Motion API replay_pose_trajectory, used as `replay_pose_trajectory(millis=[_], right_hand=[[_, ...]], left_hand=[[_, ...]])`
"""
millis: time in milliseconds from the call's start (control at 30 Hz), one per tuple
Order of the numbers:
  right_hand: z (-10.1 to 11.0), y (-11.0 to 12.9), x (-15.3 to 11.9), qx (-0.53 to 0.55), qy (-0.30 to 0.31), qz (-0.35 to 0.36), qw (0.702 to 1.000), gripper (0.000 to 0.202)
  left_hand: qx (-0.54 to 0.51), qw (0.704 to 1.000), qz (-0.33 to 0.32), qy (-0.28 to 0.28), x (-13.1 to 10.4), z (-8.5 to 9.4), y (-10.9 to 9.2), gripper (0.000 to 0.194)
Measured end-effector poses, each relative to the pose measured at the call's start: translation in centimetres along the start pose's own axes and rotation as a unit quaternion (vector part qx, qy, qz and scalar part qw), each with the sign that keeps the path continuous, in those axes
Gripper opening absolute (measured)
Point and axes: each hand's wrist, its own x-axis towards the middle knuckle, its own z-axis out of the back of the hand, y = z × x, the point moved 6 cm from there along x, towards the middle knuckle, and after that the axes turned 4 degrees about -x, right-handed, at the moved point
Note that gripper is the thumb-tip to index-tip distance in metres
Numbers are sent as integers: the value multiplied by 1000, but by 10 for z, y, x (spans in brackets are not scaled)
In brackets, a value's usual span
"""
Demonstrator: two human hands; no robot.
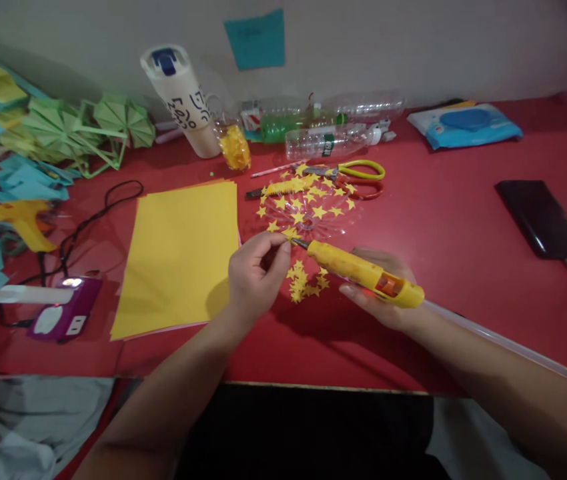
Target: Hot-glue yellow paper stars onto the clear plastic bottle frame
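Note:
My left hand [258,272] pinches a small yellow paper star [290,233] between thumb and fingers. Wrapped round the yellow hot glue gun [358,268] is my right hand [388,303], and the gun's dark nozzle points left, at or very near the star. A long clear glue stick [508,342] trails from the gun's rear along my right forearm. Below the nozzle lies a small pile of yellow stars [301,283]. Just beyond my hands, more stars are spread over a clear plastic piece with flared strips [336,223].
A stack of yellow paper [178,260] lies left. Behind are a utility knife [283,188], scissors [363,170], plastic bottles [328,141] and a tumbler [183,100]. A purple power strip [66,310] and a second glue gun [21,217] sit left; a phone [541,219] and wipes pack [463,125] right.

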Motion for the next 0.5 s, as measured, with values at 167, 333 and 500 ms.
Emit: replay_pose_trajectory(millis=[167, 333, 500], right_hand=[[-1, -1, -1, 1, 3, -4, 1000, 34], [-1, -2, -1, 17, 5, -16, 1000, 33], [0, -3, -1, 15, 3, -12, 1000, 33]], left_hand=[[2, 1000, 0, 0, 0, 0, 0, 16], [0, 1000, -4, -2, 0, 0, 0, 15], [7, 1000, -3, 0, 0, 0, 0, 16]])
